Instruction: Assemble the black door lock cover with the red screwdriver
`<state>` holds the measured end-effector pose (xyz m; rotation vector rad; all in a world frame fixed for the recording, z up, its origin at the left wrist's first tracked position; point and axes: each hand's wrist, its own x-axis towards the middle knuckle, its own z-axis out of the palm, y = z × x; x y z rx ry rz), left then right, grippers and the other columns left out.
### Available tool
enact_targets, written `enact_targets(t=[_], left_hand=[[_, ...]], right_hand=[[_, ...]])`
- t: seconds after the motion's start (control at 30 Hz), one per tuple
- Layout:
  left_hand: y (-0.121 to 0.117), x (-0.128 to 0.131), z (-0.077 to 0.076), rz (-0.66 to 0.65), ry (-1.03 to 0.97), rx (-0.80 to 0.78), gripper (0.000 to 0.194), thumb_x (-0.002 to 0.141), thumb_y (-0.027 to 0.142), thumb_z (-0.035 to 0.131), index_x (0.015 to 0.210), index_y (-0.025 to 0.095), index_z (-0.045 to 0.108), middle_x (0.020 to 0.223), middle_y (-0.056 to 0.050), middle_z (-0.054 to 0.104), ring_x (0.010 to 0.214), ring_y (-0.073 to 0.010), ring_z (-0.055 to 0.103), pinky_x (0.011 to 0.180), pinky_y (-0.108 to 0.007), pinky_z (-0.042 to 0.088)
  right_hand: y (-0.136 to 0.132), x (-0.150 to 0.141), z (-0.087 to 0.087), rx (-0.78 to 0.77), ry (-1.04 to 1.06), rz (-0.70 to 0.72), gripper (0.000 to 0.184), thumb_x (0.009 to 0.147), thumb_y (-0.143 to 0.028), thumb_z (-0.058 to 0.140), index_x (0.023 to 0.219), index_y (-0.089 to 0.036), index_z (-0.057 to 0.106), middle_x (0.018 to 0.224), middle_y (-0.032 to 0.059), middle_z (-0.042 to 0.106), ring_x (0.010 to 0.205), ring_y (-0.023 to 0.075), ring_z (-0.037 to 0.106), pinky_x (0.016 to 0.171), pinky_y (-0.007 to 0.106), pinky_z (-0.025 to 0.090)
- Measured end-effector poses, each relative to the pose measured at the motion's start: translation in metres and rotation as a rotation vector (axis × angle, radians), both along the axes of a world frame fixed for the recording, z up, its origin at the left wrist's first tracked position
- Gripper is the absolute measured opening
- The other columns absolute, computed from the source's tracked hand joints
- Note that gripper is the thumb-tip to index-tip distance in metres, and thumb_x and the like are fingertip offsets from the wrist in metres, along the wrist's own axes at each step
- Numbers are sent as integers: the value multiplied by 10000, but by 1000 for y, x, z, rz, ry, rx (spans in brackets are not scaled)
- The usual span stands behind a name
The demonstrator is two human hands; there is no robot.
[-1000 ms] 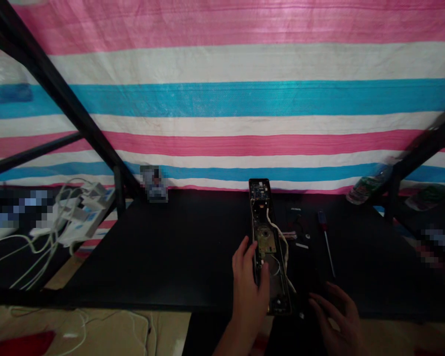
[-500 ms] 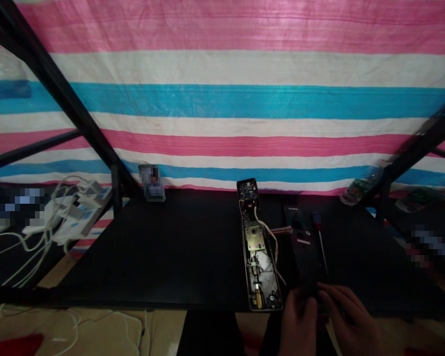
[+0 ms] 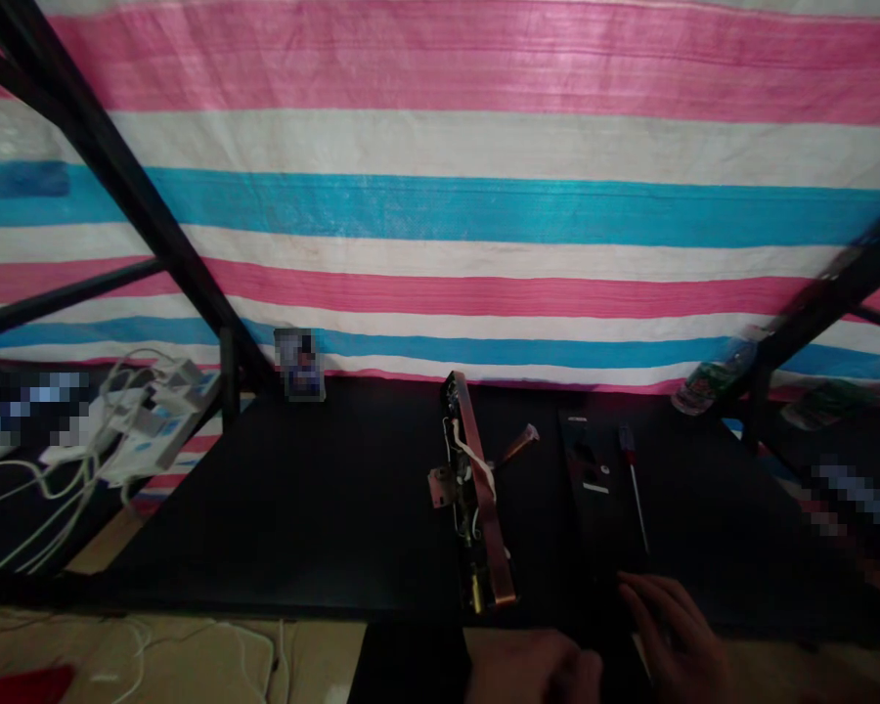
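Observation:
A long, narrow electronic lock housing (image 3: 493,528) stands tipped on its side mid-table, its copper-coloured side wall facing up. Wires, a brass-coloured part (image 3: 476,594) and a small metal plate (image 3: 441,487) show on its left. A flat cable (image 3: 520,445) sticks out to the right. Below the housing's near end is my left hand (image 3: 535,667), fingers curled in; whatever they hold is hidden. At the dark near end of a long black panel (image 3: 587,508), my right hand (image 3: 671,626) has its fingers closed on the edge. Just right of the panel lies a screwdriver (image 3: 633,479).
A plastic bottle (image 3: 711,379) leans by the right frame bar. A small blurred packet (image 3: 299,367) stands at the back left. Left of the table are a power strip (image 3: 157,430) and tangled white cables. A striped sheet (image 3: 440,205) hangs behind.
The lock housing, which lay with its open side up, is now tipped onto its side towards the left. My left hand has moved left and down from the panel; the right stays near it.

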<state>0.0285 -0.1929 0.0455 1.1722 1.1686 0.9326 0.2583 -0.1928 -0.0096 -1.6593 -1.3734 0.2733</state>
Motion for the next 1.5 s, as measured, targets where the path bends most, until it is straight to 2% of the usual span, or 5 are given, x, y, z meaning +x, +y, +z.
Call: enact_targets(t=[0.17,0.7,0.87,1.13,1.5], left_hand=[[45,-43,21,402,344,316,303,877,427,613,1081,232,725,1177,-109,713,1113,-309,660,1008,-483,510],[76,6,-30,242,286,358,848,813,195,633,1576,163,263,1677,-156,195,1555,-313,100,1256,-554,109],[74,10,-34,219,244,333,843,836,162,569,1594,151,198,1693,-146,120,1558,-293,41,1260,-534,71],[74,3,-36,148,208,363,792,899,203,563,1599,179,194,1698,-148,61,1554,-297,-10,1251,-555,50],[44,-13,-38,208,282,374,625,996,334,482,1583,279,274,1706,-71,86,1556,-279,34,1240,-544,156]], right_hand=[[5,-5,-14,-65,-5,64,382,906,-567,614,951,-229,786,985,92,728,886,241,722,784,329,597],[12,-23,-6,-51,21,95,338,930,-493,600,1023,-213,765,1012,110,712,923,251,713,825,368,595],[24,-45,29,47,12,-8,356,899,-468,643,1120,-199,716,1111,124,682,1029,272,672,897,413,557],[118,-122,89,-321,157,414,249,929,-353,576,1099,-194,667,1065,95,735,981,236,696,879,352,525],[148,-154,66,-512,106,360,217,889,-231,612,1103,-212,579,961,72,732,883,220,699,760,284,460]])
